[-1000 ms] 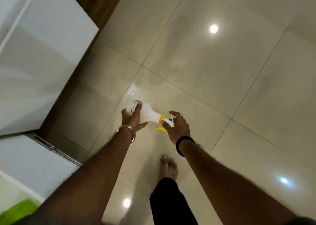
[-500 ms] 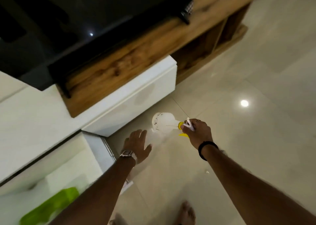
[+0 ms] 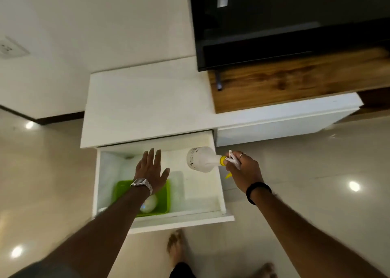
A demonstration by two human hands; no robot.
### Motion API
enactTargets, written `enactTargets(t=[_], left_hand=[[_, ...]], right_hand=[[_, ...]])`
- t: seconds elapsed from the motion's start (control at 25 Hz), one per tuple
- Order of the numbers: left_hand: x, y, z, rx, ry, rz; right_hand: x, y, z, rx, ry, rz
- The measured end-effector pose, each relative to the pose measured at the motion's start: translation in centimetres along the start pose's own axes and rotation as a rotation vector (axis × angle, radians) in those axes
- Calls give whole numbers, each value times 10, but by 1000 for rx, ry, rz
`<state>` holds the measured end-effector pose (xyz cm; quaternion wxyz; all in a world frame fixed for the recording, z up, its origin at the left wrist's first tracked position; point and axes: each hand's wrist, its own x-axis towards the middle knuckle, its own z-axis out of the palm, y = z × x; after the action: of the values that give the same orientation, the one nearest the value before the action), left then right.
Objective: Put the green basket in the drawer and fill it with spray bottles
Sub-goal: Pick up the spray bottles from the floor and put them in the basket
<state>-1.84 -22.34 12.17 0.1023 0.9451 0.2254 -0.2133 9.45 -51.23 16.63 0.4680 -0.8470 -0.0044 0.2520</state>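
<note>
The white drawer (image 3: 220, 191) stands pulled open below me. A green basket (image 3: 163, 201) sits in its left half, and a white rounded bottle (image 3: 148, 206) lies inside, partly hidden by my left forearm. My left hand (image 3: 150, 170) hovers flat over the basket with fingers spread, holding nothing. My right hand (image 3: 242, 170) grips a white spray bottle (image 3: 201, 159) by its yellow-collared trigger head. The bottle lies sideways over the drawer's right rear corner, base pointing left.
A white cabinet top (image 3: 145, 104) lies behind the drawer, with a wooden shelf (image 3: 295, 81) and a dark unit (image 3: 295, 24) to the right. A closed white drawer front (image 3: 285, 121) is at right. Glossy tiled floor (image 3: 316, 193) surrounds it; my bare feet (image 3: 175, 248) stand near the drawer front.
The view swung from the floor to the open drawer. My left hand let go of the bottle and moved over the basket; my right hand carried the bottle above the drawer.
</note>
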Motion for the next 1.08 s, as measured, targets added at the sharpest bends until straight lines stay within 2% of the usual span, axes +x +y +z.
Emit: enactTargets(t=[0.24,0.48,0.64,0.88,1.08], left_hand=[[-23,-142,20,-101,-35,-125],[-38,-223,67,-133,-49,-137],[-42,-242,100,-77,-76,-31],[-38,-238,132,-55,-66,11],[-39,-236,144,-46,-51,5]], right_hand=[[-8,-45,147,-350,-296,-119],[0,-40,253,-739,-435,-183],[13,-23,297,-887,-507,-231],[24,1,347,-1120,-596,-302],[35,14,372,-1189,-621,-296]])
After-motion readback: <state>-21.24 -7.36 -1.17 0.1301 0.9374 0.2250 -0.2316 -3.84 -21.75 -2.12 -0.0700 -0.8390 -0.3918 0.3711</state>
